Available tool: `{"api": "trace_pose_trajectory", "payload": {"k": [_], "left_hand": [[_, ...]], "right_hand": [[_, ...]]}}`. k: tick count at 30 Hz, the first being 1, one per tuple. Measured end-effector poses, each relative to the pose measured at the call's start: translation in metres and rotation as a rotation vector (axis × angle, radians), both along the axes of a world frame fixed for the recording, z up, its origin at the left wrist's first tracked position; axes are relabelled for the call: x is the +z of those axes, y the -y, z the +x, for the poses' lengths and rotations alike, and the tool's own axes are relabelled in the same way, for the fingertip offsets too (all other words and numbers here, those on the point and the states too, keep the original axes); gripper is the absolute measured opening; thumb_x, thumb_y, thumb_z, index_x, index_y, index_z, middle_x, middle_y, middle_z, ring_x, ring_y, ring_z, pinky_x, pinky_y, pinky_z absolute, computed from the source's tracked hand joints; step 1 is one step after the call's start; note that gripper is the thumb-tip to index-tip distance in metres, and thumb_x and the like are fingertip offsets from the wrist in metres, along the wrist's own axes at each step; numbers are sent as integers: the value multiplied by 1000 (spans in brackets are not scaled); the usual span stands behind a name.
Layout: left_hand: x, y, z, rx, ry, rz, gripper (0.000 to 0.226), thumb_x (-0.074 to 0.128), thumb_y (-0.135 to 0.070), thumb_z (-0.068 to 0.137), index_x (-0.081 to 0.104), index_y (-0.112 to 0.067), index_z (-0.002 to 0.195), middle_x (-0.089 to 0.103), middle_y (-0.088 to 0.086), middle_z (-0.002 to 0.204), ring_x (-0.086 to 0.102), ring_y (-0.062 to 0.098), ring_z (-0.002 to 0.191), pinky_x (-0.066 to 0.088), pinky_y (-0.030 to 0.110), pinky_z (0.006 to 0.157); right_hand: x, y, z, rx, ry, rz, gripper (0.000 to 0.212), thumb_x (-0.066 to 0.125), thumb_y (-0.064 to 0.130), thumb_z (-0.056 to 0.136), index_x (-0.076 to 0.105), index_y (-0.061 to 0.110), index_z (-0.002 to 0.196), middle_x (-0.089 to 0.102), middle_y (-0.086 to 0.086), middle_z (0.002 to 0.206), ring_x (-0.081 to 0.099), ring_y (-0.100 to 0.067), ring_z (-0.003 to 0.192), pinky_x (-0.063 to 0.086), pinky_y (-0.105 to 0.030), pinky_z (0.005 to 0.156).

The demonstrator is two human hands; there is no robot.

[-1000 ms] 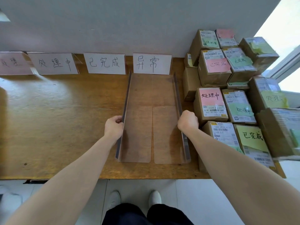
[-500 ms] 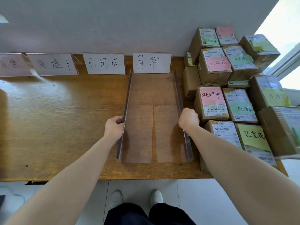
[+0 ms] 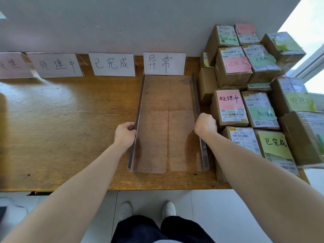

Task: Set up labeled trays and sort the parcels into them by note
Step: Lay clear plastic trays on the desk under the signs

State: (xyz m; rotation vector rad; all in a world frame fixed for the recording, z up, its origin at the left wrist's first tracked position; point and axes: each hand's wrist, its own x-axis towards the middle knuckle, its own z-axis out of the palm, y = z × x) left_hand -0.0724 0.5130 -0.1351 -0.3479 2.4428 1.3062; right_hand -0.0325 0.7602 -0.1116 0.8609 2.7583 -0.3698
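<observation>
A clear plastic tray (image 3: 154,95) lies lengthwise on the wooden table (image 3: 61,120), its far end touching the white label card reading 异常 (image 3: 164,63). My left hand (image 3: 124,134) grips the tray's left wall, and my right hand (image 3: 205,124) grips its right wall. Nothing lies in the tray. Cardboard parcels are stacked to the right; one carries a pink note 处理中 (image 3: 228,99), another a yellow note 已完成 (image 3: 275,143).
Three more label cards stand along the wall: 已完成 (image 3: 112,64), 处理中 (image 3: 56,65) and a partly cut-off pink-tinted one (image 3: 14,65). The parcel stack (image 3: 259,67) crowds the tray's right side. My shoes (image 3: 147,210) show below the table's front edge.
The tray has slid slightly away from me, up against the 异常 card, with both hands holding its walls throughout.
</observation>
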Motion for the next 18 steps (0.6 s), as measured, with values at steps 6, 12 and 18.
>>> {"api": "trace_pose_trajectory", "payload": {"k": [6,12,18], "left_hand": [[0,-4,8,65,-9,-4,35,47,0,94,56,-10,127,60,1,113,53,14,93,43,23,77],[1,-10,12,97,7,21,35,49,-2,94,55,-9,128,60,2,112,52,13,93,41,23,78],[2,-10,12,112,25,16,34,51,-5,94,56,-9,128,59,1,106,52,15,91,41,24,78]], "right_hand": [[1,-1,0,9,-6,-9,23,51,-5,87,61,-1,107,63,-20,106,62,-36,99,55,-42,79],[3,0,1,14,-10,0,21,53,-3,87,60,-1,107,64,-18,103,62,-34,95,54,-41,77],[16,1,-7,33,-51,4,19,54,-1,87,63,3,104,65,-16,98,63,-32,90,55,-42,78]]}}
